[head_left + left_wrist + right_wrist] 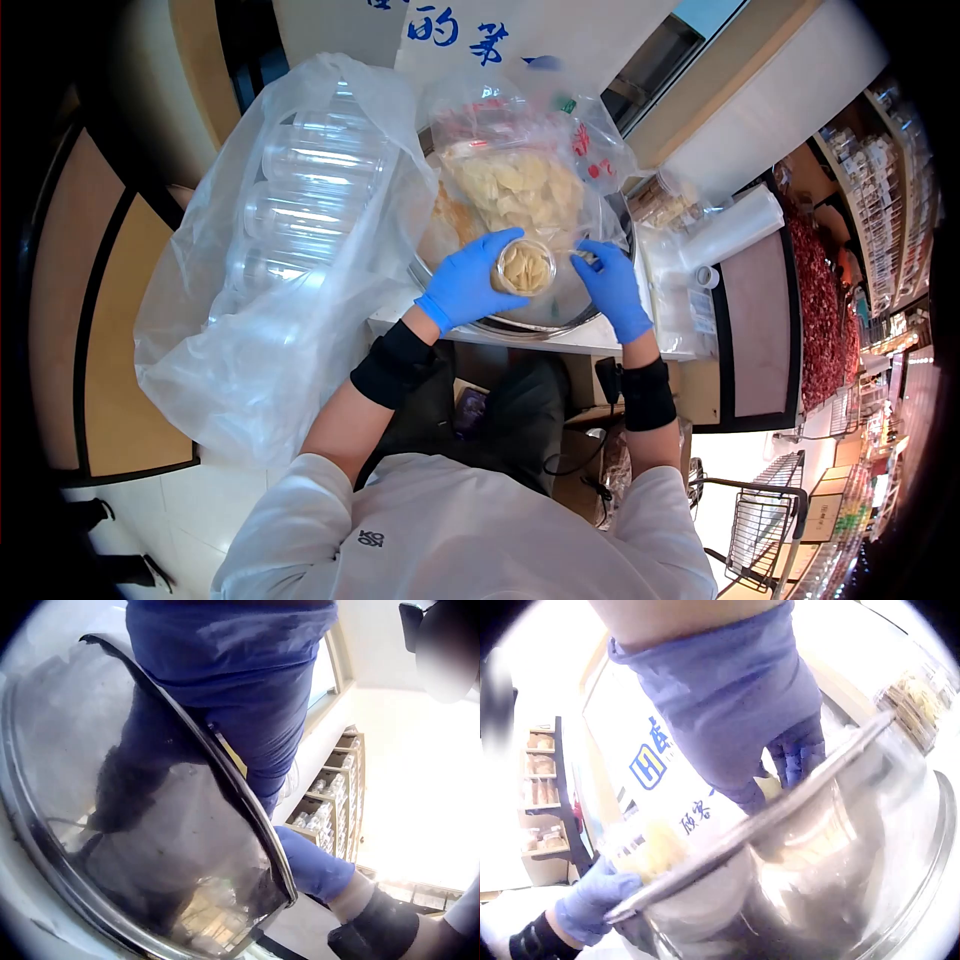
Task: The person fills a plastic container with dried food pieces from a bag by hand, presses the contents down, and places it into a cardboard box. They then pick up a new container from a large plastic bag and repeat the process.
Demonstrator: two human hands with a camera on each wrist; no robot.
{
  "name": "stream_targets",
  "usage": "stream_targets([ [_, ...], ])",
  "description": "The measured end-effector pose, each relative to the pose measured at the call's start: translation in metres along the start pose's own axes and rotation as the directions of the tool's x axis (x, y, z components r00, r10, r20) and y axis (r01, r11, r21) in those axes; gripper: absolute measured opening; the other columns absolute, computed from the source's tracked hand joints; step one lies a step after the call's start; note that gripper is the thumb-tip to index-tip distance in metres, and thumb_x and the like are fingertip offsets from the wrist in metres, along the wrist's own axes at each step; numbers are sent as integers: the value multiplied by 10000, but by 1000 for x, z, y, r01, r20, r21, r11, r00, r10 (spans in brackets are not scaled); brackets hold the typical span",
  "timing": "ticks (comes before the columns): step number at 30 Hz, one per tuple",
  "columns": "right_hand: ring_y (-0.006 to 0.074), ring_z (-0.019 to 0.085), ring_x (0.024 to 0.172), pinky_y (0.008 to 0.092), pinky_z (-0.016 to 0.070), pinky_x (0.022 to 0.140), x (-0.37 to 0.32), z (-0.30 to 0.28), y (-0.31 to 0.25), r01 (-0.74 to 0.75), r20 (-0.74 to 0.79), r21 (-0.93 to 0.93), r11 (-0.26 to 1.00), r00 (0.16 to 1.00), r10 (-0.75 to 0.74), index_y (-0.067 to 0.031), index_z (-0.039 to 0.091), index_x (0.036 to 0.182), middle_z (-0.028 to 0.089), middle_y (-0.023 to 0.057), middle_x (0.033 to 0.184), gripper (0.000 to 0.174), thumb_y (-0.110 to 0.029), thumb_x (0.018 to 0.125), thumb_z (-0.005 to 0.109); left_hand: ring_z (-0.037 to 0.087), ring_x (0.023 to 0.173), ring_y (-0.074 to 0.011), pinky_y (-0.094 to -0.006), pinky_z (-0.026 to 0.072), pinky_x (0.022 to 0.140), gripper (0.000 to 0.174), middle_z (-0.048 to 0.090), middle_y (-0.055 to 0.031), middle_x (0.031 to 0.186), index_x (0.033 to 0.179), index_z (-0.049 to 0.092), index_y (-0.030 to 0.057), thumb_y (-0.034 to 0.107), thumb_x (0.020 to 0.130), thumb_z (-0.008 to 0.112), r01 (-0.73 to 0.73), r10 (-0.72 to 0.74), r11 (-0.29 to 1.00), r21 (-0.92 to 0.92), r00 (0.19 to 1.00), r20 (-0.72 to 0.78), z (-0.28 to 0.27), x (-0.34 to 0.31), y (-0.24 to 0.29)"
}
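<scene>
In the head view my gloved left hand [468, 284] grips a clear round container [525, 268] of pale yellow slices, its open top facing up. Just to its right, my gloved right hand [612, 292] has its fingers bent over the metal bowl [560, 328]. A small pale piece [769, 784] shows between the right fingers in the right wrist view. Behind both hands lies an open clear bag of slices [520, 190]. The left wrist view shows the back of the left hand [225, 667] beyond the bowl's rim [225, 761]; its fingertips are hidden there.
A large translucent bag of stacked clear containers [320, 180] stands left of the bowl. To the right are a filled container [665, 200], a plastic roll [735, 228] and a small white cap [707, 277]. A shopping cart [760, 520] stands at lower right.
</scene>
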State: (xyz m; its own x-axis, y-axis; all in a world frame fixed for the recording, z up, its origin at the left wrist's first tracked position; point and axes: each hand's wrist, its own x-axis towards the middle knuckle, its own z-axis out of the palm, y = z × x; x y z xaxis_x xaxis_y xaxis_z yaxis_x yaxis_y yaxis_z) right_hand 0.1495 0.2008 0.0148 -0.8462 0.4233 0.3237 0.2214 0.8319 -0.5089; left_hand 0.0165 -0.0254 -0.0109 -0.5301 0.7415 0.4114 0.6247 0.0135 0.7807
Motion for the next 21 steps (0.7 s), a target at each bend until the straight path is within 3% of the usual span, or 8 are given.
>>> stream_targets([
  [5,114,541,669,250,460,626,-15,-53,-47,1,-18,88,996,1000,0,-67,666,1138,591,65,894,305,-119,841,709,573,1139,-335,-402,481,951,813,576,-153,1259,1365,459,147,359,672,826,-25,26,998,51,1000,-15,-1,0,2],
  [8,153,569,687,273,477,638,-17,-57,-82,49,-34,103,993,998,-46,-109,662,1164,598,73,945,330,-114,837,711,579,1130,-333,-404,485,943,806,580,-148,1256,1362,466,155,355,669,827,-29,31,997,69,999,-37,0,0,3],
  [10,200,607,742,301,500,667,-17,-48,-94,254,22,21,967,967,-255,-163,650,1199,596,76,1016,364,-121,841,702,582,1126,-332,-402,488,940,808,582,-147,1255,1361,468,156,355,666,829,-26,29,997,75,999,-38,0,0,5],
  [13,232,632,815,321,517,703,-13,-29,-99,293,68,-47,955,955,-290,-203,638,1221,588,73,1072,381,-127,850,687,589,1118,-332,-401,492,935,815,584,-146,1253,1361,469,154,361,661,832,-25,30,996,87,998,-51,1,0,4],
  [17,225,647,828,320,523,707,-12,-12,-96,406,80,-67,911,913,-401,-182,629,1235,590,65,1080,370,-124,870,659,596,1112,-329,-399,495,934,826,586,-149,1249,1364,468,151,376,659,835,-9,16,995,101,998,-64,2,0,4],
  [21,225,646,802,322,520,701,-16,-16,-98,362,106,-26,932,928,-358,-180,616,1254,595,67,1062,382,-122,878,650,599,1111,-326,-397,496,935,827,587,-152,1246,1365,468,152,385,661,834,-5,10,997,83,998,-62,1,0,5],
])
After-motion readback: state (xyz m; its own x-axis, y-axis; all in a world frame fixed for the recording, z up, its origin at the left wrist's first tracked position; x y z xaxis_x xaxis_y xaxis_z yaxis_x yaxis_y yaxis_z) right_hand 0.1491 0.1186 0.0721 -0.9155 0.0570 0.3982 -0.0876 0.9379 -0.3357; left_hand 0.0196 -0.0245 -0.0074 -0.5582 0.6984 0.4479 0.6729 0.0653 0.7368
